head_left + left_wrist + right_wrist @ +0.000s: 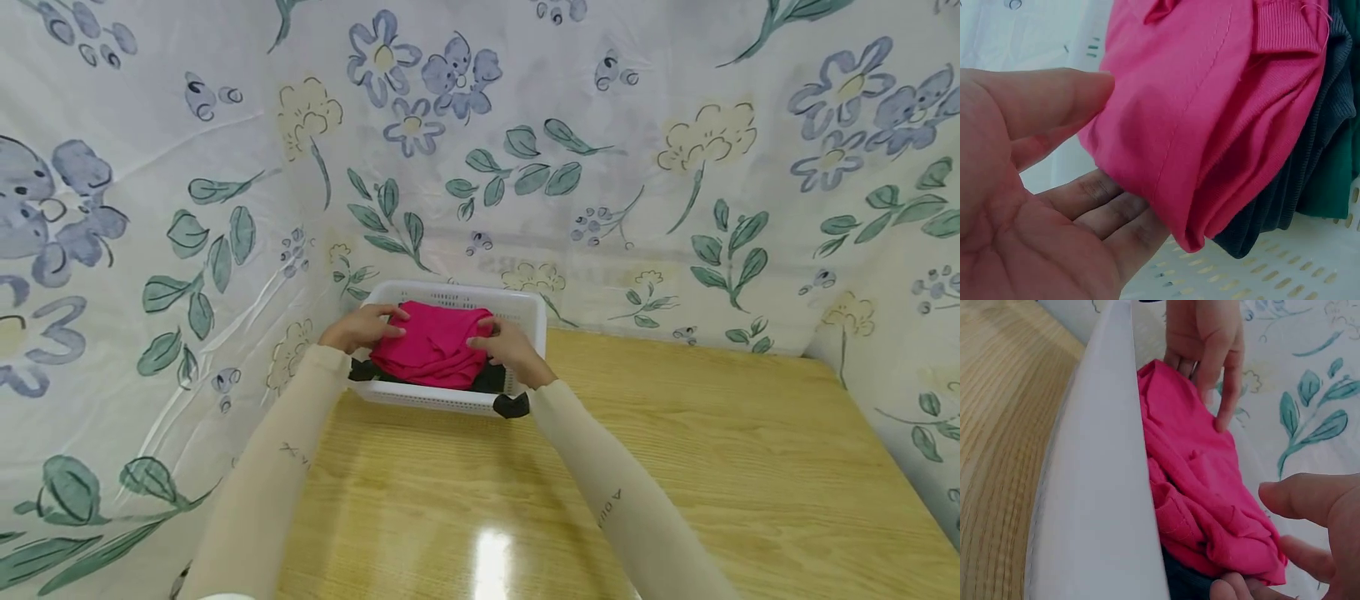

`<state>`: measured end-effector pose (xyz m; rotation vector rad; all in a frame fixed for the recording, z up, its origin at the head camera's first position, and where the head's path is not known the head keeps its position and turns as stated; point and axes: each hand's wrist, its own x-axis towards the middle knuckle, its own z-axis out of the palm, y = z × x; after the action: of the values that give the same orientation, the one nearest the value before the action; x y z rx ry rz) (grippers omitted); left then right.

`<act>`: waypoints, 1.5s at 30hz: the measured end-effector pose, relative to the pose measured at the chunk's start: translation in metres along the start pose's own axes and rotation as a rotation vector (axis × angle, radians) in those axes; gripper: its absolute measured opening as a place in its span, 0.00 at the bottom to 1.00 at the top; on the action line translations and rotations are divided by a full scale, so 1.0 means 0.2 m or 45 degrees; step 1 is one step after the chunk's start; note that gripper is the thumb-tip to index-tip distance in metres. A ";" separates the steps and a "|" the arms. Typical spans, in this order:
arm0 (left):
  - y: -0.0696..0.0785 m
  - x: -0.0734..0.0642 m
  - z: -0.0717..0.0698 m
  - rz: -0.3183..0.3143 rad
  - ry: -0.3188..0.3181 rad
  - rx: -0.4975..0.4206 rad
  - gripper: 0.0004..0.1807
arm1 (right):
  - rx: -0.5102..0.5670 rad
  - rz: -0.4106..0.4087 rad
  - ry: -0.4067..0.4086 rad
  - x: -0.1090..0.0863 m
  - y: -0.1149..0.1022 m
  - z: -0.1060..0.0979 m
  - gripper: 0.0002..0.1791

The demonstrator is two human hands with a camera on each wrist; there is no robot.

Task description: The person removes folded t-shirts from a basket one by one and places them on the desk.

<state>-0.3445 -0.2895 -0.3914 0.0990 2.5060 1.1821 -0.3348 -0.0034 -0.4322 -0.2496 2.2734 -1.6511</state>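
A folded pink garment [438, 337] lies on top in a white plastic basket [536, 312] with perforated walls. My left hand [365, 327] is at its left edge; in the left wrist view, fairly straight fingers [1107, 206] reach behind the cloth and the thumb side meets its near edge. At the right edge is my right hand [513, 346]. Its thumb [1294, 497] stands apart from the fabric in the right wrist view, while other fingers touch the lower edge. Dark clothes [1260, 212] and a green cloth [1329, 187] sit beside and beneath the pink one.
The basket stands at the back left of a wooden table [675, 450], close to floral sheeting [562, 192] hanging behind and on the left. A black piece [512, 406] shows at the basket's front right corner.
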 end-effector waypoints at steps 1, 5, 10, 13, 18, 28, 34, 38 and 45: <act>0.00 0.00 0.00 0.001 0.008 0.008 0.25 | 0.010 0.001 0.006 0.00 0.00 0.00 0.31; 0.00 0.02 0.01 0.009 0.025 0.014 0.25 | 0.048 0.027 0.012 0.01 0.01 0.01 0.35; 0.01 0.03 0.00 0.023 0.024 0.022 0.25 | 0.048 0.012 0.006 0.00 0.00 0.02 0.35; 0.01 0.03 0.00 0.024 0.024 0.019 0.24 | -0.015 -0.023 -0.003 0.01 -0.02 0.03 0.34; 0.01 0.02 -0.01 -0.027 -0.001 -0.075 0.25 | -0.011 -0.006 -0.074 0.02 -0.02 0.02 0.35; 0.00 0.03 0.01 0.006 0.006 -0.052 0.25 | -0.231 -0.096 -0.063 0.04 -0.01 0.08 0.40; 0.00 0.02 0.03 0.033 0.059 -0.021 0.24 | -0.317 -0.140 0.064 0.05 0.01 0.10 0.31; 0.00 0.01 0.03 0.051 0.095 -0.023 0.24 | -0.346 -0.163 0.135 0.05 0.01 0.11 0.29; 0.00 -0.02 0.01 0.050 0.136 -0.038 0.24 | -0.374 -0.178 0.164 0.04 0.00 0.10 0.28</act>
<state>-0.3400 -0.2893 -0.3916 0.0797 2.5881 1.2711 -0.3359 -0.0243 -0.4400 -0.3875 2.6507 -1.4264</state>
